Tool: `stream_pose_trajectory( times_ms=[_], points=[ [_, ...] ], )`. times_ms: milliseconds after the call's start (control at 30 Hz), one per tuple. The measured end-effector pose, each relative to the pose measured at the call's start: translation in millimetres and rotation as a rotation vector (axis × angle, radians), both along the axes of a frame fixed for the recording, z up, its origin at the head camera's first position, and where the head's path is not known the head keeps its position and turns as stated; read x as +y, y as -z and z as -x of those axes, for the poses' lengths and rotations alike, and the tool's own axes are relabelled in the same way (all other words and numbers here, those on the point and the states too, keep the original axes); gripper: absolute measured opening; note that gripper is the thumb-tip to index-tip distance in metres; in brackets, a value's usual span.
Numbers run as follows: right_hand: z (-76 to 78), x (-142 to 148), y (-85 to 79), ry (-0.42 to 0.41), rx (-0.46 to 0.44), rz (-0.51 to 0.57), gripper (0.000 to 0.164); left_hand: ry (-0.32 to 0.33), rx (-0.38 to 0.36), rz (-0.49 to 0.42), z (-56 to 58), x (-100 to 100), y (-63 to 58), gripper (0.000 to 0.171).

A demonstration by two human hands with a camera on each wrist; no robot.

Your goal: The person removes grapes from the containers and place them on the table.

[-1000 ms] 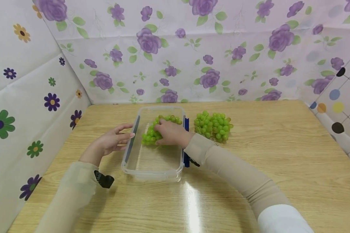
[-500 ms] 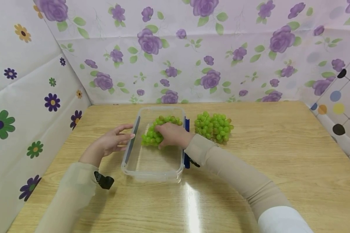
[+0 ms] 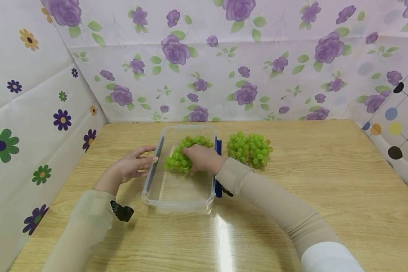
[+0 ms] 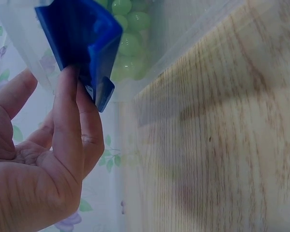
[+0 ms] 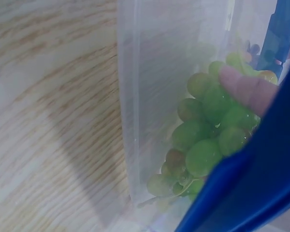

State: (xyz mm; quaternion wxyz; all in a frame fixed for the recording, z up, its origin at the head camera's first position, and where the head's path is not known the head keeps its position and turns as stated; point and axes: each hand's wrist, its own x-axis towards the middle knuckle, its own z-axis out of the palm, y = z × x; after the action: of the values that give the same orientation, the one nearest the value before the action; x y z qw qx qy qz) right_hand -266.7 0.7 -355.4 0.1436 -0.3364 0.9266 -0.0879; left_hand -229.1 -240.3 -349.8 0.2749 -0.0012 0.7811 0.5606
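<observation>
A clear plastic container (image 3: 176, 203) with blue side flaps stands open-topped on the table. Inside, toward its back, lies a bunch of green grapes (image 3: 178, 160). My right hand (image 3: 204, 158) reaches over the right wall and rests on this bunch; a fingertip (image 5: 237, 82) presses on the grapes in the right wrist view. Its other fingers are largely hidden there. My left hand (image 3: 130, 166) is at the container's left side, fingers loosely extended. In the left wrist view, those fingers touch the hanging blue flap (image 4: 82, 34).
Two more bunches of green grapes (image 3: 238, 145) (image 3: 259, 149) lie side by side to the right of the container. The wooden table (image 3: 326, 170) meets a flowered wall covering (image 3: 217, 83) at the back. A patterned sheet stands at each side.
My right hand has shifted slightly right over the grapes in the container, its thumb drawing back and uncovering more of the bunch. The left hand stays at the container's side.
</observation>
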Motion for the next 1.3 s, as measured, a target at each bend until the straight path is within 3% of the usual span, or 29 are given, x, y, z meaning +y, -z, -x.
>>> stream_pose_trajectory(
  times_ms=[300,967,1300],
  points=[
    [2.3,2.0,2.3,0.045,-0.037,0.114,0.062,-0.005,0.000,-0.009,-0.7,-0.1,0.0,0.073],
    [1.5,3.5,0.7,0.095,-0.055,0.226,0.068,-0.010,-0.005,0.000,0.5,0.0,1.5,0.073],
    [3.1,6.2,-0.4,0.074,-0.047,0.286,0.064,-0.012,-0.011,0.015,2.1,0.3,1.4,0.074]
  ],
)
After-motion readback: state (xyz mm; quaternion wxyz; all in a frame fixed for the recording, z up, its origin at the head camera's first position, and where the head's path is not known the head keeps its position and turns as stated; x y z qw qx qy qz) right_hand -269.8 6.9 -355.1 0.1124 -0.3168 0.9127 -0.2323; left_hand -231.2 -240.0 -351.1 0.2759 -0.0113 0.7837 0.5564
